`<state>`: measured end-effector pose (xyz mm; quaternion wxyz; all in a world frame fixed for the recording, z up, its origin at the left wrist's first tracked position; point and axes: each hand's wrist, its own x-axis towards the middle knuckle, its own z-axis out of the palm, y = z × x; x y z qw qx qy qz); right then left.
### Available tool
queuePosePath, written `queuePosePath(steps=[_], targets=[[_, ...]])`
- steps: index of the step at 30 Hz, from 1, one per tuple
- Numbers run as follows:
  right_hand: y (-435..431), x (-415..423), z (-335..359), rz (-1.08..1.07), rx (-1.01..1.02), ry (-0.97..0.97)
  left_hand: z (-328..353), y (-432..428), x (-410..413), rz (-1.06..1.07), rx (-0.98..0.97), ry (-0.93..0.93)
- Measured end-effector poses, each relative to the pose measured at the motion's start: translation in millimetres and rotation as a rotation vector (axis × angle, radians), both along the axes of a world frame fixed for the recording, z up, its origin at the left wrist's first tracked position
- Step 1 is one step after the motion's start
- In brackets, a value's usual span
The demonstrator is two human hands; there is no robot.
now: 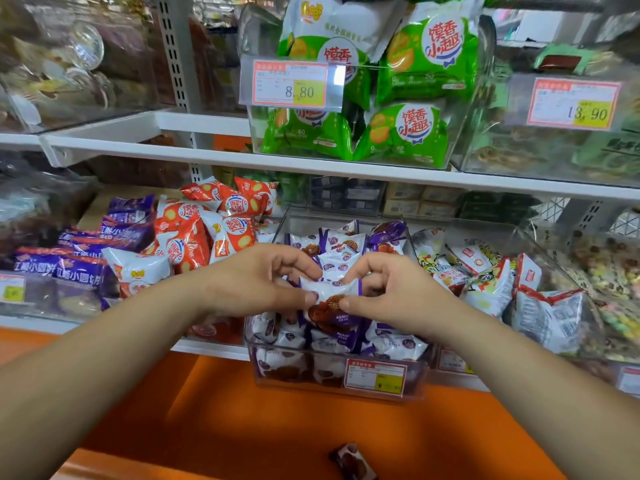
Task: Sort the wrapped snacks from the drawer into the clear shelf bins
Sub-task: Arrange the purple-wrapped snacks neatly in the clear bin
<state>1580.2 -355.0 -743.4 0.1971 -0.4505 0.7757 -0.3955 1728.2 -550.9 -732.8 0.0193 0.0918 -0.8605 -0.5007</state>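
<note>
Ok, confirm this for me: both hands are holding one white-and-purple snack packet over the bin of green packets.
Not quite. The head view shows the left hand and right hand holding one white-and-purple snack packet over the clear bin of matching packets; the green packets sit one shelf up.

Mid lower shelf (207,346): a clear bin (412,393) full of wrapped snacks (391,344). Just over them, one snack packet (330,296), pinched between left hand (256,282) and right hand (398,289). Left of the bin, a heap of biscuit packs (207,230); right of it, mixed packets (491,289). On the upper shelf (311,168) (straight above), another bin (353,157) of packs. In front, below the shelf, a ledge (242,427) with one loose packet (353,462) on it.
</note>
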Motion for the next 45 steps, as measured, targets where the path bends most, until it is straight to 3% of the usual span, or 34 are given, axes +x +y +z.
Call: queuePosePath(steps=[7,10,13,15,17,20,26,29,33,38,42,45], targets=[[3.4,-1.1,-1.7,0.148,0.123,0.228,-18.8,13.6,-8.7,-0.122,-0.466,-0.046],[-0.2,2.5,-7.9,0.162,0.096,0.369,-26.1,22.2,-16.2,-0.119,-0.57,-0.034],[-6.4,6.5,-15.9,0.168,0.091,0.588,-3.8,9.2,-10.6,-0.078,-0.509,-0.045],[-10.2,8.6,-16.5,0.179,0.134,0.686,14.2,-14.1,-0.8,-0.001,-0.608,0.03],[-15.1,12.3,-16.8,0.246,0.147,0.714,21.7,-32.0,8.9,0.002,-0.764,0.007],[-25.4,16.7,-20.5,0.333,0.195,0.73,12.1,-37.0,15.7,-0.092,-0.841,-0.123],[-28.8,7.6,-9.9,0.31,0.312,0.711,-4.2,-33.7,11.1,-0.101,-1.032,-0.181],[-29.7,8.2,-7.0,0.301,0.294,0.671,-3.2,-29.0,8.2,-0.098,-0.972,-0.134],[-33.4,11.0,-12.1,0.21,0.141,0.615,5.0,-35.5,12.3,-0.068,-0.733,0.019],[-42.0,26.5,-1.6,0.133,0.092,0.294,14.1,-33.4,16.7,0.056,-0.404,0.187],[-47.2,27.6,0.0,0.119,-0.007,-0.067,8.8,-37.4,16.5,0.099,-0.374,0.172],[-45.4,24.9,3.1,0.085,0.041,-0.082,7.6,-37.8,17.8,0.125,-0.38,0.158]])
